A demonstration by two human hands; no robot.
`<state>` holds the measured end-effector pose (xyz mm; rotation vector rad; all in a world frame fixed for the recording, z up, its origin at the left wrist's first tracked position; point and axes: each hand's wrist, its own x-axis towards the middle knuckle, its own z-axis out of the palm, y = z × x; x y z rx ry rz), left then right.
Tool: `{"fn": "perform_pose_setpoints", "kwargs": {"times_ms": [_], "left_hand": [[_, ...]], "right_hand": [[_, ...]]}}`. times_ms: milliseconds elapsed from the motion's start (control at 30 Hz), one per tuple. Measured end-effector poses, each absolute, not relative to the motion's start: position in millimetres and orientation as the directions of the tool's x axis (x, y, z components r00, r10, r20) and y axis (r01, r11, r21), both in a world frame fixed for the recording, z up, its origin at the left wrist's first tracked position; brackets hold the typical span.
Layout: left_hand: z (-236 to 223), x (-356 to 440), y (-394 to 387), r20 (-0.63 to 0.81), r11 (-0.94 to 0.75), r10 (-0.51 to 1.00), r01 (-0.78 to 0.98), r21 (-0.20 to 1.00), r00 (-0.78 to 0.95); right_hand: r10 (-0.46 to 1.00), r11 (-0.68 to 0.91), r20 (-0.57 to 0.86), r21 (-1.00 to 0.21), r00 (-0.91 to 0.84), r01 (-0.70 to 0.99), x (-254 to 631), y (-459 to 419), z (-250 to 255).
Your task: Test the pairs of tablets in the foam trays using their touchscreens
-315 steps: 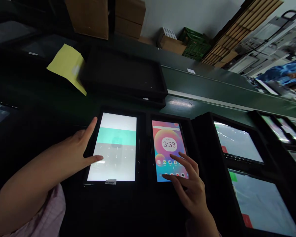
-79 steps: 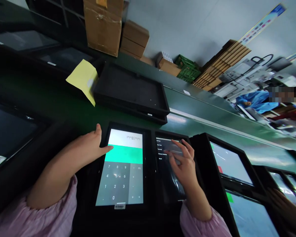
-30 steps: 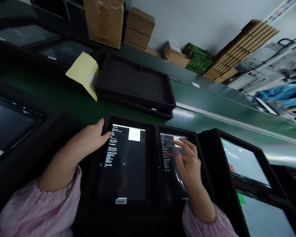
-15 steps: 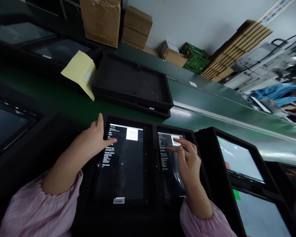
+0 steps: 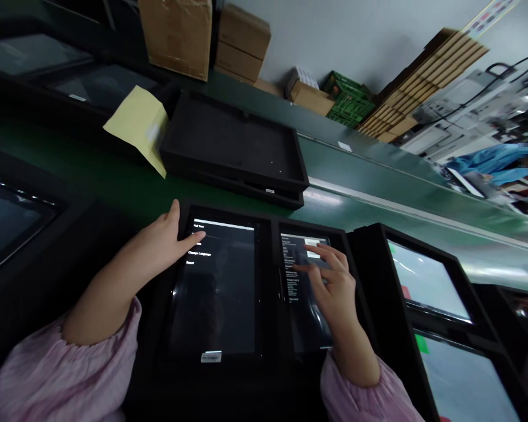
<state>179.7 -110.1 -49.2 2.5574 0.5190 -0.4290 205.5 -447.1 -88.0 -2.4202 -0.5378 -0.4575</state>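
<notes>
Two tablets lie side by side in a black tray [image 5: 270, 281]. The left tablet [image 5: 215, 299] shows a dark menu with "Full Test", "Change Language" and "Reset"; a barcode label [image 5: 211, 357] is at its lower edge. My left hand [image 5: 165, 243] is spread at its upper left corner, thumb over the menu lines. The right tablet [image 5: 305, 316] shows a dark page of white text with a pale square at the top, partly hidden by my fingers. My right hand [image 5: 334, 284] hovers over or touches that screen, fingers apart, holding nothing.
Stacked black trays [image 5: 233, 140] lie beyond, beside a folded yellow paper [image 5: 138, 126]. On the right, another black tray holds lit tablets [image 5: 429, 278]. Dark tablets [image 5: 11, 223] lie left. Cardboard boxes [image 5: 176, 35] and green crates [image 5: 347, 97] stand behind. A co-worker's blue sleeve [image 5: 488, 161] shows far right.
The left screen went from a calculator to a test info page, then to the menu. The right went from a home screen via a menu to test info. My left thumb shifted slightly upward.
</notes>
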Motion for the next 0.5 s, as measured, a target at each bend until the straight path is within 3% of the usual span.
{"fn": "perform_pose_setpoints", "kwargs": {"times_ms": [133,300,500], "left_hand": [[-49.8,180.7,-108.8,-0.37,-0.804,0.297,0.439,0.4,0.88],[-55.6,183.5,-106.3,-0.295,-0.799,0.288,0.399,0.451,0.911],[-60.5,189.1,-102.6,-0.211,-0.736,0.246,0.324,0.594,0.946]], "right_hand": [[0.144,-0.754,0.471,-0.517,0.87,0.405,206.8,-450.9,-89.3],[0.158,-0.777,0.426,-0.503,0.891,0.379,206.8,-450.8,-93.5],[0.198,-0.821,0.365,-0.445,0.91,0.358,207.4,-452.2,-103.0]]}}
